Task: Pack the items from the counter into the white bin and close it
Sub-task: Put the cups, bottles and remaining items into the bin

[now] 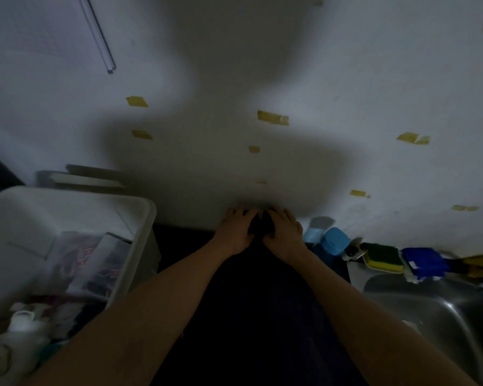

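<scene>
The white bin [140, 213] stands open at the left, with clear packets and several small items inside. My left hand [234, 232] and my right hand [285, 235] meet at the back of the dark counter [262, 302], close to the wall. Between them is a small dark object [260, 227], and the fingers of both hands curl round it. The frame is dim and blurred, so what the object is stays unclear.
A steel sink [444, 316] lies at the right. Along its far rim sit a blue container [336, 240], a green and yellow sponge [384, 257] and a dark blue item [424, 261]. The white wall [262, 79] carries several bits of yellow tape. Flat boards [89, 179] lean behind the bin.
</scene>
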Available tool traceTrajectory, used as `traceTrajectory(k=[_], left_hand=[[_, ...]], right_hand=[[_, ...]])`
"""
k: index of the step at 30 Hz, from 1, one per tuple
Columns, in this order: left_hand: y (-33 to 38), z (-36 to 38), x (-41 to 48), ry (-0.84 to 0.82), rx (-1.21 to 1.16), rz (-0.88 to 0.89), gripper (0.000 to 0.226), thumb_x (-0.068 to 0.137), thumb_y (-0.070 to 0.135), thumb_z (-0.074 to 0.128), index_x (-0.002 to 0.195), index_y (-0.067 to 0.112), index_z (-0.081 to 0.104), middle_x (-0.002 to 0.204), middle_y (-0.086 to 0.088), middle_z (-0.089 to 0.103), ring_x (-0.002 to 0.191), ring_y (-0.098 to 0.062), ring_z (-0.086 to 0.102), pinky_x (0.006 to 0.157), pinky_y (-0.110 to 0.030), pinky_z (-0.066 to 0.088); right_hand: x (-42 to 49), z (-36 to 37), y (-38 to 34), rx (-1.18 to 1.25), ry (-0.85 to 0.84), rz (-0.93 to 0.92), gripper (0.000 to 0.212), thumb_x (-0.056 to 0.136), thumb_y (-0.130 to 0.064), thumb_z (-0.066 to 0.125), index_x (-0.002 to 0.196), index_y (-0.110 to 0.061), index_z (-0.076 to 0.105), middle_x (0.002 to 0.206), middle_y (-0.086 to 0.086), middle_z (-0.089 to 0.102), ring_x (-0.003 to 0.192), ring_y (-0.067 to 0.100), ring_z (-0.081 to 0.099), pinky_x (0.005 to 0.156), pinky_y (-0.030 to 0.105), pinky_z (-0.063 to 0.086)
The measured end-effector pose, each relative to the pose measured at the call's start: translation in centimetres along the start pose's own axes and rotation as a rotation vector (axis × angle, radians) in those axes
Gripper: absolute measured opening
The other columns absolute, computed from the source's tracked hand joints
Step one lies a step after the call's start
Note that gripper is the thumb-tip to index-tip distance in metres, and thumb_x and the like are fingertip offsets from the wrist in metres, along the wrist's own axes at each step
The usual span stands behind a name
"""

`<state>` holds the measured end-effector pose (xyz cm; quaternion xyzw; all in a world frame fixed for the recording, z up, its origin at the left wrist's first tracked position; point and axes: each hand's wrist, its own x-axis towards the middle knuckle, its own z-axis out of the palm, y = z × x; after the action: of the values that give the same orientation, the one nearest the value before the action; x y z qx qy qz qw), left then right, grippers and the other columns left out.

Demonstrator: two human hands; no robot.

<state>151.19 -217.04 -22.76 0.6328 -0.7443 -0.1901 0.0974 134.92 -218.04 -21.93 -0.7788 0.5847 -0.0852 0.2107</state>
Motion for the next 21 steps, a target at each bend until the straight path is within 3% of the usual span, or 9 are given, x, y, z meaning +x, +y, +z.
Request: traceTrajectory(k=[4, 10, 13, 16, 18, 21], left_hand=[[-0.6, -1.2, -1.3, 0.045, -0.138, -0.011, 0.067, 0.086, 0.027, 0.062, 0.145, 0.031, 0.032, 0.142, -0.01, 0.036, 0.126, -0.035, 0.036, 0.102, -0.043, 0.042], [-2.3, -3.8, -3.7, 0.089, -0.289, 0.004, 0.059, 0.088, 0.031, 0.056, 0.138, 0.05, 0.031, 0.134, 0.002, 0.033, 0.127, -0.027, 0.03, 0.11, -0.039, 0.032], [-3.1, -5.7, -4.9, 0.149, -0.374, -0.022, 0.05, 0.089, 0.031, 0.056, 0.135, 0.041, 0.041, 0.119, 0.003, 0.035, 0.12, -0.024, 0.038, 0.103, -0.03, 0.032], [-3.9, -7.7, -6.7, 0.218, -0.516, -0.021, 0.044, 0.091, 0.019, 0.058, 0.13, 0.037, 0.046, 0.121, -0.004, 0.043, 0.114, -0.023, 0.046, 0.094, -0.022, 0.032], [-4.7, -9.0, -8.3, 0.268, -0.602, -0.01, 0.042, 0.093, 0.014, 0.056, 0.123, 0.041, 0.047, 0.121, -0.005, 0.045, 0.109, -0.021, 0.049, 0.09, -0.018, 0.035], [-5.5, -11.1, -11.0, 0.305, -0.861, -0.021, 0.038, 0.096, 0.001, 0.05, 0.113, 0.035, 0.052, 0.124, -0.01, 0.049, 0.109, -0.026, 0.053, 0.094, -0.041, 0.051]], right_hand=[[-0.4, -0.5, -1.0, 0.027, 0.03, -0.04, 0.064, 0.085, -0.03, 0.058, 0.145, -0.018, 0.038, 0.149, 0.001, 0.038, 0.143, 0.025, 0.025, 0.114, 0.047, 0.025], [-1.9, -1.0, -3.8, 0.122, 0.11, -0.137, 0.051, 0.085, -0.021, 0.064, 0.132, -0.007, 0.052, 0.129, 0.01, 0.058, 0.122, 0.027, 0.051, 0.1, 0.034, 0.04], [-3.2, -1.1, -5.7, 0.215, 0.079, -0.163, 0.055, 0.089, -0.036, 0.064, 0.135, -0.009, 0.05, 0.127, 0.005, 0.056, 0.118, 0.021, 0.052, 0.099, 0.034, 0.042], [-4.0, -1.0, -7.7, 0.273, 0.061, -0.17, 0.048, 0.089, -0.053, 0.056, 0.125, -0.021, 0.053, 0.112, -0.001, 0.062, 0.099, 0.017, 0.06, 0.086, 0.041, 0.052], [-4.6, -0.8, -9.1, 0.306, 0.045, -0.166, 0.054, 0.085, -0.061, 0.053, 0.127, -0.028, 0.049, 0.11, -0.005, 0.062, 0.093, 0.012, 0.061, 0.081, 0.037, 0.054], [-5.4, -0.8, -11.2, 0.343, 0.051, -0.174, 0.061, 0.08, -0.071, 0.05, 0.129, -0.036, 0.045, 0.107, -0.012, 0.06, 0.093, 0.007, 0.061, 0.078, 0.028, 0.052]])
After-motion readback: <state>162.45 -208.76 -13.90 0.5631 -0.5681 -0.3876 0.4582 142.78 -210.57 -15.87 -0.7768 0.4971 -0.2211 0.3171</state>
